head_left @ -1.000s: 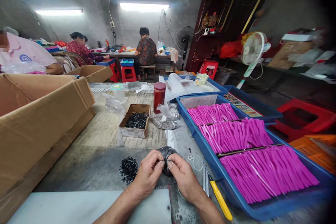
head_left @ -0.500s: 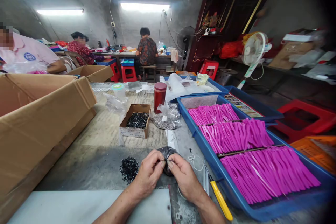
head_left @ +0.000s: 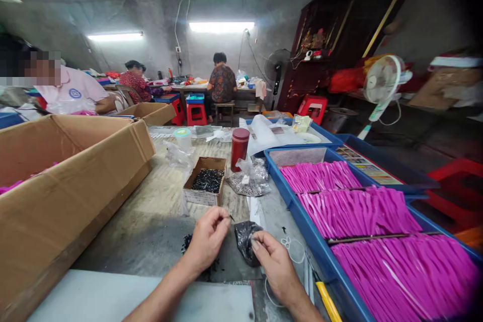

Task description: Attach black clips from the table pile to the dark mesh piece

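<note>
A small black bag (head_left: 246, 241) lies crumpled on the grey table (head_left: 151, 234), close in front of the person and just left of the blue tray (head_left: 302, 216). The right hand (head_left: 272, 265) rests against its near side, thumb and forefinger drawn together at the bag's edge; whether they pinch the plastic or something tiny at it is too small to tell. The left hand (head_left: 207, 238) is just beside the bag but apart from it, fingertips closed on a tiny dark piece (head_left: 231, 219) that juts out past them. Under that hand lies a heap of small black parts (head_left: 186, 244), mostly hidden by the wrist.

A thin white loop (head_left: 292, 246) lies on the table right of the bag. A yellow-handled tool (head_left: 327, 302) sits against the tray wall, cut off at the bottom edge. The tray holds three rows of pink strips (head_left: 354, 211); the nearest row is blurred and runs out of view.

Farther up the table stand a small cardboard box (head_left: 206, 188) of dark parts, a clear bag (head_left: 249, 183) with greyish contents that are hard to make out, and a red cup (head_left: 240, 142). A big open carton (head_left: 68, 196) fills the left side, its interior mostly hidden. A white board (head_left: 113, 297) lies at the near edge beneath the forearms. Other people sit at tables behind.
</note>
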